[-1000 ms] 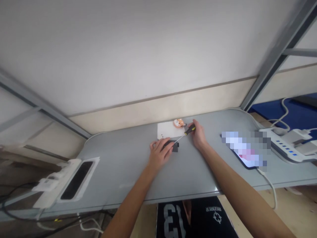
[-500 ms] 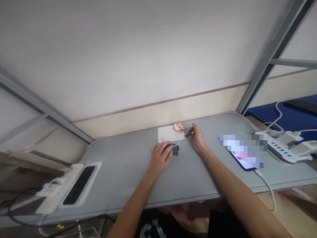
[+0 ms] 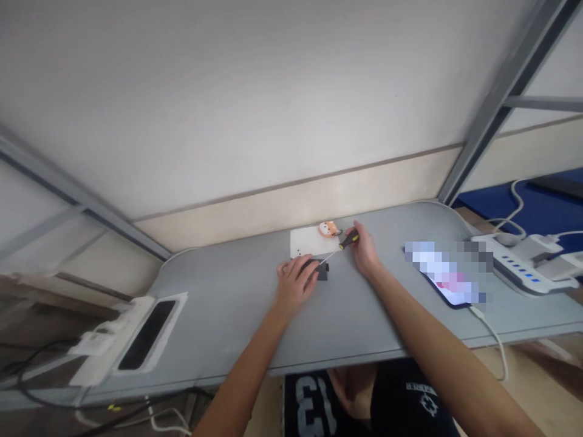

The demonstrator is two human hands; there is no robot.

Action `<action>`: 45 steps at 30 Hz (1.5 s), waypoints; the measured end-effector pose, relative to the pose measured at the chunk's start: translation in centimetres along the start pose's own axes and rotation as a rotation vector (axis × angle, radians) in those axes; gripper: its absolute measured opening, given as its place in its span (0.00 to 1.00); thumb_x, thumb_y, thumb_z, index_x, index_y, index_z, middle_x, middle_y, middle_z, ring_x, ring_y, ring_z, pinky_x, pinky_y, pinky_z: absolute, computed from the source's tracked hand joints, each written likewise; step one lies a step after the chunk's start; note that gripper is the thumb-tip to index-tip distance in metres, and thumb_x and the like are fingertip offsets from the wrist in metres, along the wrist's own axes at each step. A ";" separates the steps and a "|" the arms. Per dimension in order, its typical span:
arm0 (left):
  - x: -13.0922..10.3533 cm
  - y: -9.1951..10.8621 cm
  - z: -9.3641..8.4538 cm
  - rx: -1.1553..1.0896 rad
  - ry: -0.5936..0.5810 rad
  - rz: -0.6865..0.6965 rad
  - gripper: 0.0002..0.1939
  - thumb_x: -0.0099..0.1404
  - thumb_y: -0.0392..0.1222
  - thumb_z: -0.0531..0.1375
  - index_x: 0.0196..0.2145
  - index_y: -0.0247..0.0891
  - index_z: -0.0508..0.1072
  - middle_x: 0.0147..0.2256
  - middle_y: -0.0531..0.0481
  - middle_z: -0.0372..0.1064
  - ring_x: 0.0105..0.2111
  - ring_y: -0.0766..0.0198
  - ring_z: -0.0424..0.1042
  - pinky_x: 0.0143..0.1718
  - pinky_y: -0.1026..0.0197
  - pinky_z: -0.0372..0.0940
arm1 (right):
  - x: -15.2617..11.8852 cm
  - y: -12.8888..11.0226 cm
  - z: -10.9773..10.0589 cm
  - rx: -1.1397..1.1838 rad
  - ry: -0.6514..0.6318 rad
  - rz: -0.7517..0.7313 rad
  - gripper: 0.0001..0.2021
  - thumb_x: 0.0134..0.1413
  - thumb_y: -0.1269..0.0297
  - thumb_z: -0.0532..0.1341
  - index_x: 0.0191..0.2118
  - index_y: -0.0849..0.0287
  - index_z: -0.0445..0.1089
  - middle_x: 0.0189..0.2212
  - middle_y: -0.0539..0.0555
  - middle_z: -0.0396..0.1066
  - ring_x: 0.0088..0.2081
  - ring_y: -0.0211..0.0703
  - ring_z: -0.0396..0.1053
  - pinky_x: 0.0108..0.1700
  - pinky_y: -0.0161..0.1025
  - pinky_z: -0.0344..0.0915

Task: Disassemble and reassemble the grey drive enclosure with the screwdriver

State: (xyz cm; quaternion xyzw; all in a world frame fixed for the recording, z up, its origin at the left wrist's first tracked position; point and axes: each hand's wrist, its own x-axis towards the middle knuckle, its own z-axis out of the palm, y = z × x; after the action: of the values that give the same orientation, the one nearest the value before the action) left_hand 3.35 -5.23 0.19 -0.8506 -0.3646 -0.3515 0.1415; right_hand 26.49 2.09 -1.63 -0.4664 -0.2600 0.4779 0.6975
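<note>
My right hand (image 3: pixel 364 247) is closed on the black and yellow handle of a screwdriver (image 3: pixel 350 238). The screwdriver's thin metal shaft slants down to the left, its tip reaching a small dark grey block-like part (image 3: pixel 322 271) on the table. My left hand (image 3: pixel 297 280) lies over that part with its fingers closed on it, hiding its left side. Just behind is a white sheet (image 3: pixel 305 240) with several tiny dark specks near its lower left corner. On the sheet's right end sits an orange and white animal-faced case (image 3: pixel 328 229).
A phone (image 3: pixel 444 276) with a lit, blurred screen lies to the right, its white cable over the table edge. Beyond it is a white power strip (image 3: pixel 523 267) with plugs. At left lie a dark phone-like slab (image 3: pixel 148 334) and another power strip (image 3: pixel 113 340).
The camera view has shifted slightly. Both hands keep nearly the same places, with the screwdriver still angled onto the dark part.
</note>
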 end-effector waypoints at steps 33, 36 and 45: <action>0.2 0.2 -0.1 0.004 0.003 0.017 0.10 0.76 0.40 0.59 0.53 0.44 0.76 0.54 0.44 0.77 0.52 0.57 0.75 0.54 0.51 0.55 | -0.7 -0.5 0.2 -0.046 -0.024 -0.017 0.20 0.55 0.44 0.62 0.22 0.55 0.73 0.24 0.52 0.73 0.25 0.39 0.61 0.28 0.41 0.54; 0.3 0.3 -0.3 0.023 0.002 0.058 0.10 0.75 0.39 0.60 0.52 0.45 0.77 0.54 0.45 0.77 0.52 0.56 0.75 0.54 0.51 0.55 | -0.7 -0.6 0.3 -0.048 -0.018 -0.018 0.20 0.55 0.44 0.62 0.23 0.55 0.73 0.24 0.52 0.74 0.25 0.40 0.63 0.29 0.41 0.54; 0.3 0.4 -0.5 -0.009 -0.011 0.037 0.11 0.73 0.38 0.61 0.50 0.48 0.79 0.53 0.46 0.77 0.53 0.56 0.75 0.55 0.50 0.56 | -0.4 -0.3 0.0 -0.109 0.010 -0.030 0.21 0.55 0.42 0.61 0.22 0.54 0.71 0.23 0.52 0.72 0.25 0.42 0.63 0.29 0.43 0.55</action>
State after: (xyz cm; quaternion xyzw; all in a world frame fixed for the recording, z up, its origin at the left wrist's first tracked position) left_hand 3.54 -5.65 0.78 -0.8598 -0.3479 -0.3457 0.1419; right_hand 26.43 1.71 -1.36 -0.5021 -0.2893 0.4501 0.6794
